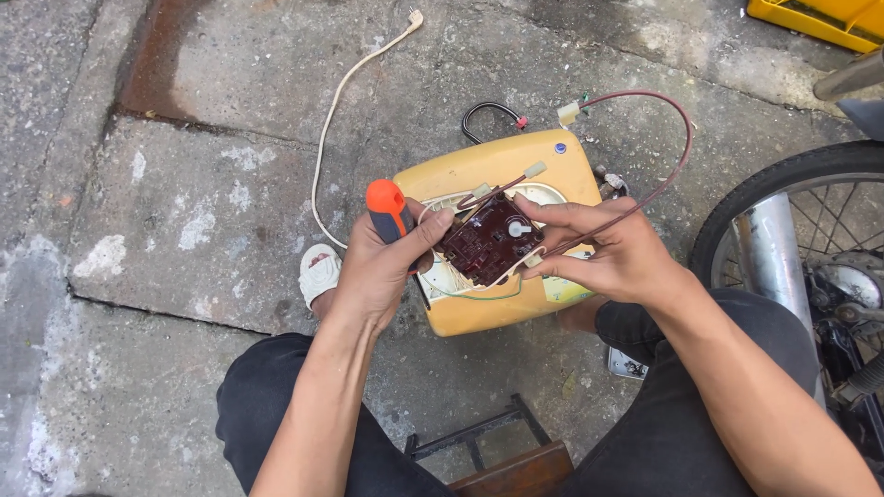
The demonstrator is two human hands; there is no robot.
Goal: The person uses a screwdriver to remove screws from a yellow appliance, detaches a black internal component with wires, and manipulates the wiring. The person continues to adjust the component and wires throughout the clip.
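My left hand (pixel 382 267) grips a screwdriver with an orange and black handle (pixel 389 208) and also steadies the left edge of a dark maroon switch block (pixel 489 239). My right hand (pixel 608 250) pinches the block's right side with fingers and thumb. Thin reddish and cream wires run off the block; one maroon wire (pixel 677 152) loops up to a white connector (pixel 569 112). Under both hands lies a yellow plastic appliance housing (pixel 479 170) on the concrete.
A cream power cord (pixel 333 110) trails up-left across the concrete. A motorbike wheel (pixel 810 230) stands at the right, a yellow crate (pixel 820 18) at the top right. My sandalled foot (pixel 319 273) is left of the housing; a small stool (pixel 502 456) is between my legs.
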